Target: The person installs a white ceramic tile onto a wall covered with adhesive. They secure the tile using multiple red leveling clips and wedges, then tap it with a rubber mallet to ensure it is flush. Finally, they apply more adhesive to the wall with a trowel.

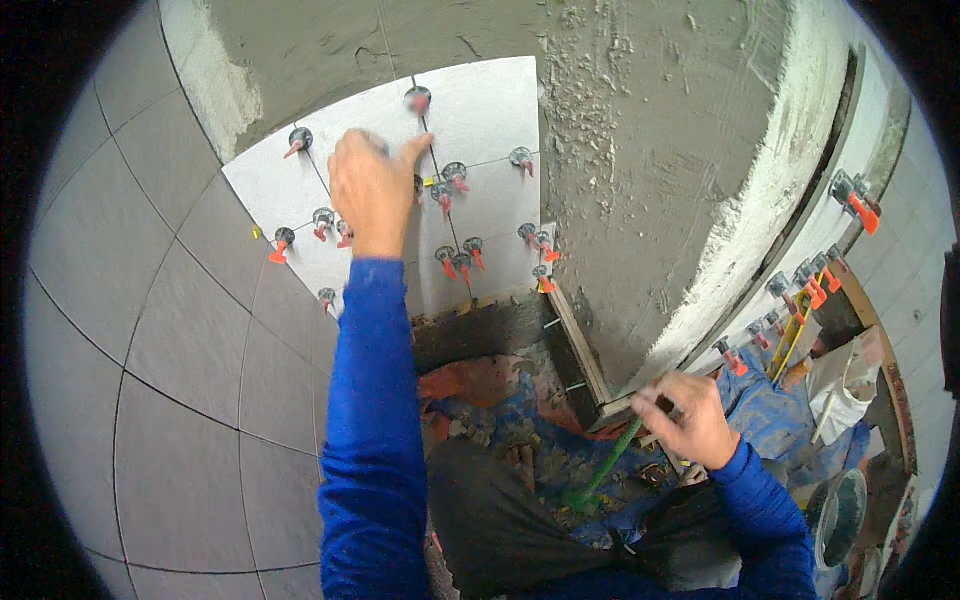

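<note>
My left hand is raised against the pale wall tiles, its thumb spread apart from the curled fingers, which are slightly blurred. Round grey tile-levelling clips with red handles sit along the joints. One clip is above the thumb, and another clip lies left of the fingers. Lower right, my right hand has its fingers curled in toward the thumb. Just below these fingertips is the top of a green handle. Whether the fingers grip it, or something small, I cannot make out.
Large grey tiles cover the left wall. Rough grey mortar spreads right of the pale tiles. More orange-handled clips line the right edge. Below lie a wooden batten, blue sheeting, a white bag and a bucket.
</note>
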The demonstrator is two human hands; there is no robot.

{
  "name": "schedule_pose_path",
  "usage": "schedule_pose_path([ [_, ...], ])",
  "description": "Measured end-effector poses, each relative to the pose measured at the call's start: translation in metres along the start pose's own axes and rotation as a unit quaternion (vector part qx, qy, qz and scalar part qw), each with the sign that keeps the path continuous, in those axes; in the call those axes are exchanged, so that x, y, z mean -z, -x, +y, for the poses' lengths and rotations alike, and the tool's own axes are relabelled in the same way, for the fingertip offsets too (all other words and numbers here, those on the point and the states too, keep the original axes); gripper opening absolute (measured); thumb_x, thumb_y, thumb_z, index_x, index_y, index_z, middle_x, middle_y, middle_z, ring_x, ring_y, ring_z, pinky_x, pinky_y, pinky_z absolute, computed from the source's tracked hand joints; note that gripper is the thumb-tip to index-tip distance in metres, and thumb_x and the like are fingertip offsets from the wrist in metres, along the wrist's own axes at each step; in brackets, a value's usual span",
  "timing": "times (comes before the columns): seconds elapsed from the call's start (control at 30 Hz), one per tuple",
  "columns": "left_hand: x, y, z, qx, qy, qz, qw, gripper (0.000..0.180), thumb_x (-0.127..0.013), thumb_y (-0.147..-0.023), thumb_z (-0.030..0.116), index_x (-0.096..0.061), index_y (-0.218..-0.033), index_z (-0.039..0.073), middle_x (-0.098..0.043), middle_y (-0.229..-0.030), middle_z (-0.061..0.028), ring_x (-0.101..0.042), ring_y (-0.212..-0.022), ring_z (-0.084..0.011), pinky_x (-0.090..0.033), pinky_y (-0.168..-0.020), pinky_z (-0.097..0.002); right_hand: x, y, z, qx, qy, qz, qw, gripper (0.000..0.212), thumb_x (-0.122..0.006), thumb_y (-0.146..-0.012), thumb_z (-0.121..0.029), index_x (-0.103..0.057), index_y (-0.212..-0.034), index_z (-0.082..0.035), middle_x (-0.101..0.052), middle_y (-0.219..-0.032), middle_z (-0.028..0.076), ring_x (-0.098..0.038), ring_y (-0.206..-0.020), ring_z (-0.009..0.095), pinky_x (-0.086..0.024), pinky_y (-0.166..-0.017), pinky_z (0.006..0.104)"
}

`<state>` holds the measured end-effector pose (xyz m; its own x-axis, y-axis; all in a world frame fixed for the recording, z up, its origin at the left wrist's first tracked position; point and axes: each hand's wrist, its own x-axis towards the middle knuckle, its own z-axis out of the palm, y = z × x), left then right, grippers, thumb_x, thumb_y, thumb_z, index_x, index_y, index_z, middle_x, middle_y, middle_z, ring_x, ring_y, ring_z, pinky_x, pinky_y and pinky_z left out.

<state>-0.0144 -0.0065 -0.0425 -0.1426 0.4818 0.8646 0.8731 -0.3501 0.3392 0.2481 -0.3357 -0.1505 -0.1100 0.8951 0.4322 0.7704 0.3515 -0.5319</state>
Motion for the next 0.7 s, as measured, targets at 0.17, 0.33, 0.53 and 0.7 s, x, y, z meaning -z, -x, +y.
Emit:
schedule_pose_path([
  [0.17, -0.013, -0.017, 0.019, 0.001, -0.093, 0.005, 0.996, 0.067, -0.09, -0.066, 0.055, -0.062, -0.093, 0.001, -0.067, -0.095, -0.0179, -0.065, -0.097, -0.0368, -0.052, -0.08, -0.0477, -0.024, -0.003, 0.029, 0.081, 0.024, 0.157, 0.984, 0.01, -0.076, -0.084, -0.006, -0.067, -0.087, -0.001, -0.069, -0.085, 0.014, -0.069, -0.077, 0.034, -0.055, -0.068, 0.0407],
  [0.33, -0.018, -0.02, 0.01, 0.01, -0.062, -0.008, 0.998, 0.065, -0.088, -0.069, 0.056, -0.062, -0.09, 0.0, -0.069, -0.092, -0.0186, -0.067, -0.091, -0.0376, -0.053, -0.078, -0.0473, -0.025, 0.009, 0.05, 0.077, 0.052, 0.111, 0.989, 0.016, -0.076, -0.078, -0.003, -0.068, -0.091, -0.002, -0.068, -0.09, 0.013, -0.067, -0.083, 0.035, -0.055, -0.07, 0.0422],
  [0.53, -0.003, -0.036, -0.009, -0.053, 0.061, -0.015, 0.997, 0.035, -0.081, -0.084, 0.033, -0.069, -0.095, 0.002, -0.071, -0.089, -0.0168, -0.07, -0.085, -0.0353, -0.054, -0.077, -0.0427, -0.017, 0.013, 0.057, 0.043, 0.043, 0.117, 0.991, 0.023, -0.076, -0.074, -0.003, -0.069, -0.096, -0.002, -0.068, -0.096, 0.013, -0.066, -0.089, 0.035, -0.055, -0.074, 0.0429],
  [0.7, 0.014, -0.074, -0.001, -0.231, 0.062, -0.019, 0.971, 0.02, -0.068, -0.095, 0.015, -0.074, -0.113, 0.008, -0.068, -0.1, -0.0152, -0.069, -0.094, -0.0335, -0.054, -0.082, -0.0402, -0.021, 0.014, 0.061, 0.054, 0.055, 0.129, 0.989, 0.023, -0.076, -0.074, -0.003, -0.069, -0.096, -0.003, -0.068, -0.097, 0.013, -0.067, -0.09, 0.034, -0.055, -0.075, 0.0425],
])
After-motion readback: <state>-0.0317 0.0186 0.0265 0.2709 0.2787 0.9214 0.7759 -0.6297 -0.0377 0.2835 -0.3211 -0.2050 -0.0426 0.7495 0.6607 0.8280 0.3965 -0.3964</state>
